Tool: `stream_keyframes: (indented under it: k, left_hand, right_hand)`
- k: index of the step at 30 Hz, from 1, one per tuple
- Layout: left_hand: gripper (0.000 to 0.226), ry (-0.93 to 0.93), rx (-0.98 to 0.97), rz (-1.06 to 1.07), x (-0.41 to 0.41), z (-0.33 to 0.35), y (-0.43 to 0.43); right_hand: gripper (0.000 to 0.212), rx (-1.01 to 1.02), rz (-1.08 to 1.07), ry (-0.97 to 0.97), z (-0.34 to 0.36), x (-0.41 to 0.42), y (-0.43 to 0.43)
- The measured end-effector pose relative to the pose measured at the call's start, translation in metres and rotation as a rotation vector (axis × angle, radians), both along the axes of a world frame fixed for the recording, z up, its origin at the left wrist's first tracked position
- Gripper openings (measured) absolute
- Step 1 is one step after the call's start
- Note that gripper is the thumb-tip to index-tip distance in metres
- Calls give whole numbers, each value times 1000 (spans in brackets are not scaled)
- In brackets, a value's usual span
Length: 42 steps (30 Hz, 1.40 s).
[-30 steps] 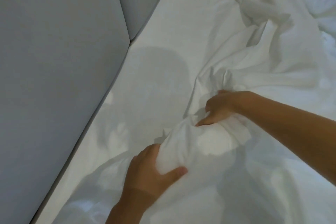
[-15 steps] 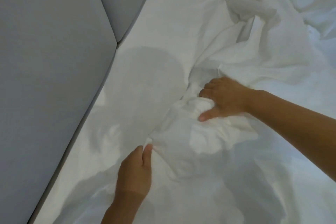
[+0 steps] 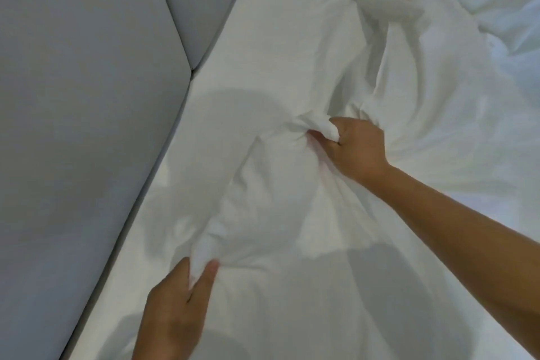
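A white duvet cover lies rumpled across the bed, with a stretch of it pulled taut between my two hands. My left hand pinches a bunched corner of the cover between thumb and fingers at the lower middle. My right hand grips another gathered fold of the same cover higher up, fingers curled into the fabric. More of the cover piles up in loose folds toward the top right.
A grey padded headboard made of panels runs along the left side, meeting the mattress in a diagonal line. The flat white bed sheet shows between headboard and rumpled cover. Shadows fall across the fabric.
My hands have drawn apart, the left toward me and the right away, stretching the bunched fabric into a long band. The left hand now pinches a corner instead of lying beside the bundle.
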State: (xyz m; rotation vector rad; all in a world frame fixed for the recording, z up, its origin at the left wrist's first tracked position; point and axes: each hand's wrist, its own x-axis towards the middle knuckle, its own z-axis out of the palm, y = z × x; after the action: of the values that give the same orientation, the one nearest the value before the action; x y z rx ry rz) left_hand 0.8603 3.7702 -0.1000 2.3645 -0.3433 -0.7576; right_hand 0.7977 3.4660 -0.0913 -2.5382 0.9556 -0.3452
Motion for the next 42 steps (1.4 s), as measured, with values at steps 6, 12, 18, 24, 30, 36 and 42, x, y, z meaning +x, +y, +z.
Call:
stream_keyframes:
  k: [6, 12, 18, 24, 30, 36, 42]
  left_hand:
    - [23, -135, -71, 124, 16, 26, 102]
    - [62, -279, 250, 181, 16, 19, 190]
    - [51, -36, 520, 199, 3, -40, 170]
    - [51, -110, 483, 228, 3, -56, 166]
    - [93, -55, 360, 307, 12, -36, 120]
    - [101, -114, 239, 167, 68, -41, 28]
    - [94, -299, 312, 45, 87, -42, -29]
  right_hand:
    - [45, -17, 108, -303, 82, 82, 122]
    - [23, -92, 509, -391, 26, 144, 229]
    - [28, -62, 642, 323, -74, 112, 232]
    - [19, -107, 555, 108, -63, 120, 229]
    - [27, -123, 645, 152, -60, 114, 228]
    - [55, 83, 725, 28, -33, 111, 179]
    - [67, -114, 202, 511, -51, 114, 81]
